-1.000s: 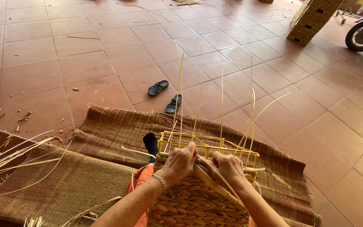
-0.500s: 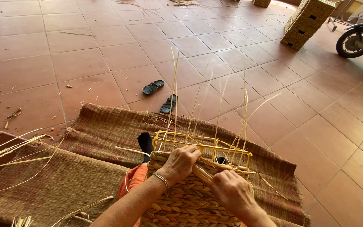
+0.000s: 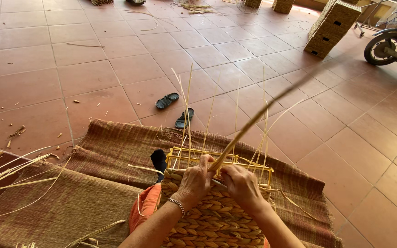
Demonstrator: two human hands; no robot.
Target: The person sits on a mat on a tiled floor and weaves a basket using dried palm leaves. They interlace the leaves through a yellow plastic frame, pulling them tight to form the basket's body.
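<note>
- The left hand (image 3: pixel 197 177) pinches a long straw strand (image 3: pixel 272 102) at the rim of a half-woven basket (image 3: pixel 212 220), fingers curled together around it.
- The right hand (image 3: pixel 241 183) presses beside it, fingers closed over the rim weave.
- The basket lies near the person, on a woven mat (image 3: pixel 83 202).
- Two dark sandals (image 3: pixel 175 109) lie farther off on the tiled floor (image 3: pixel 93 69).
</note>
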